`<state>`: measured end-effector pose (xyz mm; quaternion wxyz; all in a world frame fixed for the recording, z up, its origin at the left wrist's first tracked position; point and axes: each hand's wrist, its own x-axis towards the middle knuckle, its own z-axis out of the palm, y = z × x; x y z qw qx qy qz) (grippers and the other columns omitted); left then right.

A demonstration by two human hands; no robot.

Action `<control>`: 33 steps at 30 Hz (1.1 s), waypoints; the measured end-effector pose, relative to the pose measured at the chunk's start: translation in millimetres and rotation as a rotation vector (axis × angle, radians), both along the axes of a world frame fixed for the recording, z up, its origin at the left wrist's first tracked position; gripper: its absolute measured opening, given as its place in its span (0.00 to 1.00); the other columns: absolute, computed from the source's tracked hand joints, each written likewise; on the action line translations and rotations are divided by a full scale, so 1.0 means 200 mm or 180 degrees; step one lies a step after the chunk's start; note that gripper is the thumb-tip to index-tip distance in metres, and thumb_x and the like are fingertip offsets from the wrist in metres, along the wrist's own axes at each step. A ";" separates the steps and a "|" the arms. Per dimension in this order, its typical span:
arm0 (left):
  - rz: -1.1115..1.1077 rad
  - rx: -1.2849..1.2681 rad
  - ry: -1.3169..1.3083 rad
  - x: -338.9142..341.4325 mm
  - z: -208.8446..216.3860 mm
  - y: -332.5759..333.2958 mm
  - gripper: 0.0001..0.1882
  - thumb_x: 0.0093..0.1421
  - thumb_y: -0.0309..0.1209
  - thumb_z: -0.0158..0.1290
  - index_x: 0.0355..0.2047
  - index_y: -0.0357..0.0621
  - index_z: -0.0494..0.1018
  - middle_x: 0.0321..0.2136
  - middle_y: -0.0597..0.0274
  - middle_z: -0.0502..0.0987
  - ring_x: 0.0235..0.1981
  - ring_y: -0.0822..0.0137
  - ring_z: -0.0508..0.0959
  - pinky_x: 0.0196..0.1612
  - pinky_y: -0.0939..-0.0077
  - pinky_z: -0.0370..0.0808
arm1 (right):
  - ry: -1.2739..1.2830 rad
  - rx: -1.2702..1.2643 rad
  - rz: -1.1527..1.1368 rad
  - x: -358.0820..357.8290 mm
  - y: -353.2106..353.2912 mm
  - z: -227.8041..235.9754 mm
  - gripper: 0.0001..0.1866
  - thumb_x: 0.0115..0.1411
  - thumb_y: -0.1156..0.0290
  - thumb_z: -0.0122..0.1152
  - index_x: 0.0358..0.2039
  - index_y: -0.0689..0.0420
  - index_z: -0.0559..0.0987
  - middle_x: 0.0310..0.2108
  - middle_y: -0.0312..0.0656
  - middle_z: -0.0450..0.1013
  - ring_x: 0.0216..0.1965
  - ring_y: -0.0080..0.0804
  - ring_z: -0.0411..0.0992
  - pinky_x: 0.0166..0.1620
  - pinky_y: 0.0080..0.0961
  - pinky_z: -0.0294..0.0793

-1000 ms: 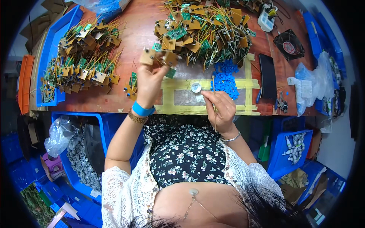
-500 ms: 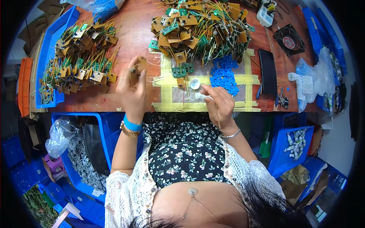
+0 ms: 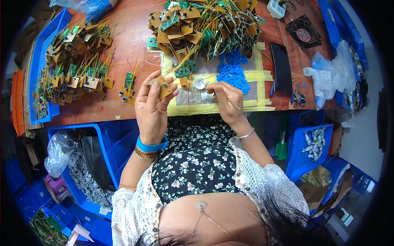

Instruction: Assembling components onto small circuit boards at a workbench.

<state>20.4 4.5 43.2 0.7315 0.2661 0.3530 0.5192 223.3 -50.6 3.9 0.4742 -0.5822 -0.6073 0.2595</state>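
My left hand [image 3: 152,108] pinches a brown circuit board [image 3: 165,87] between thumb and fingers, above the left edge of the taped mat. My right hand [image 3: 228,102] is closed on a thin pale stick [image 3: 234,105], whose end pokes out below the fingers. Its fingertips are beside a small round white cup [image 3: 200,83] with pale contents. A green circuit board [image 3: 186,69] with a brown board [image 3: 183,83] lies just past the cup. Left of my left hand, a brown board [image 3: 127,96] with a wired green board rests on the table.
A large heap of wired boards [image 3: 209,28] covers the far middle. More boards fill the left side by a blue tray [image 3: 37,98]. Small blue parts [image 3: 233,71] are piled on the mat. A black phone [image 3: 281,67], a fan [image 3: 303,33] and pliers [image 3: 298,96] lie to the right.
A board now lies on the table left of my left hand, which has moved right, toward the mat, with a brown board in it. My right hand stays by the cup. The view has shifted slightly.
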 end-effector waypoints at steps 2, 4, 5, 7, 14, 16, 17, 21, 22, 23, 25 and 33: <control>-0.0048 0.0072 -0.0091 0.04 0.01 -0.01 0.18 0.68 0.29 0.46 0.56 0.36 0.64 0.45 0.48 0.77 0.43 0.62 0.80 0.46 0.71 0.80 | 0.0024 0.0002 -0.0007 -0.01 0.00 -0.01 0.22 0.71 0.61 0.44 0.32 0.65 0.79 0.25 0.41 0.74 0.24 0.25 0.71 0.28 0.20 0.70; -0.0110 0.0104 -0.0009 0.08 0.03 0.01 0.17 0.68 0.28 0.46 0.55 0.36 0.65 0.45 0.47 0.77 0.43 0.61 0.80 0.46 0.70 0.80 | 0.0052 0.0012 -0.0018 -0.02 0.02 -0.02 0.22 0.71 0.61 0.43 0.32 0.65 0.79 0.25 0.41 0.74 0.23 0.25 0.71 0.28 0.20 0.70; -0.0146 0.0094 -0.0093 0.09 0.02 0.02 0.17 0.67 0.27 0.47 0.55 0.35 0.65 0.44 0.48 0.77 0.43 0.60 0.80 0.46 0.70 0.80 | -0.0061 0.0047 0.0030 -0.02 0.03 -0.02 0.22 0.71 0.61 0.43 0.32 0.65 0.79 0.25 0.42 0.74 0.23 0.25 0.70 0.28 0.21 0.70; -0.0023 0.0089 -0.0010 0.10 0.01 0.02 0.17 0.67 0.26 0.48 0.55 0.35 0.65 0.43 0.49 0.77 0.43 0.60 0.81 0.44 0.71 0.81 | -0.0177 0.0078 0.0075 -0.01 0.03 -0.02 0.22 0.71 0.62 0.43 0.32 0.65 0.79 0.25 0.42 0.74 0.23 0.26 0.70 0.28 0.21 0.69; 0.0314 0.0307 0.0728 0.06 -0.07 0.00 0.16 0.66 0.28 0.51 0.51 0.34 0.70 0.40 0.55 0.78 0.39 0.62 0.82 0.35 0.74 0.83 | 0.0333 -0.0182 0.0088 0.01 -0.01 0.04 0.24 0.72 0.59 0.41 0.32 0.65 0.79 0.25 0.41 0.75 0.24 0.24 0.70 0.28 0.21 0.68; 0.0342 0.0267 0.0719 0.07 -0.06 0.00 0.15 0.65 0.29 0.51 0.50 0.34 0.71 0.39 0.56 0.78 0.38 0.64 0.82 0.36 0.74 0.83 | 0.0632 -0.0173 0.0009 0.01 -0.03 0.05 0.25 0.72 0.58 0.40 0.32 0.65 0.79 0.25 0.40 0.75 0.25 0.24 0.70 0.29 0.20 0.68; 0.0373 0.0232 0.0712 0.08 -0.06 0.00 0.15 0.65 0.29 0.52 0.49 0.33 0.72 0.38 0.57 0.78 0.37 0.65 0.81 0.36 0.74 0.83 | 0.0909 -0.0122 -0.0069 0.01 -0.03 0.04 0.26 0.72 0.57 0.39 0.32 0.64 0.79 0.26 0.41 0.75 0.26 0.23 0.70 0.29 0.19 0.68; 0.0279 0.0189 0.0874 0.07 -0.08 0.00 0.14 0.64 0.28 0.53 0.48 0.32 0.74 0.38 0.56 0.78 0.35 0.68 0.81 0.36 0.73 0.83 | 0.1469 0.0091 0.0039 0.01 -0.07 0.11 0.30 0.72 0.52 0.35 0.33 0.66 0.79 0.28 0.45 0.76 0.26 0.26 0.71 0.29 0.20 0.67; 0.0029 0.0123 0.0943 0.07 -0.09 0.00 0.15 0.64 0.26 0.53 0.50 0.32 0.72 0.38 0.57 0.78 0.35 0.69 0.80 0.37 0.74 0.82 | 0.1616 0.0294 0.0146 0.00 -0.08 0.14 0.32 0.72 0.50 0.35 0.33 0.67 0.78 0.28 0.47 0.76 0.26 0.27 0.70 0.29 0.20 0.68; -0.0225 0.0056 0.1011 0.07 -0.09 -0.01 0.17 0.63 0.24 0.53 0.51 0.32 0.71 0.38 0.57 0.78 0.35 0.69 0.80 0.39 0.75 0.82 | 0.1570 0.0376 0.0224 -0.01 -0.07 0.16 0.33 0.71 0.49 0.34 0.33 0.68 0.78 0.28 0.48 0.76 0.25 0.28 0.70 0.29 0.21 0.68; -0.0377 0.0071 0.0877 0.08 -0.08 -0.03 0.19 0.63 0.23 0.52 0.54 0.32 0.68 0.39 0.58 0.77 0.36 0.69 0.80 0.40 0.76 0.81 | 0.1521 0.0349 0.0305 -0.04 -0.05 0.20 0.33 0.71 0.49 0.34 0.33 0.68 0.78 0.28 0.48 0.76 0.25 0.28 0.70 0.29 0.21 0.68; -0.0794 -0.0448 0.0272 0.10 0.03 -0.06 0.25 0.60 0.17 0.51 0.58 0.29 0.62 0.37 0.58 0.75 0.39 0.68 0.79 0.45 0.76 0.81 | 0.1332 0.0184 0.0316 -0.11 -0.02 0.17 0.30 0.72 0.52 0.36 0.33 0.66 0.79 0.28 0.43 0.76 0.25 0.25 0.69 0.29 0.20 0.67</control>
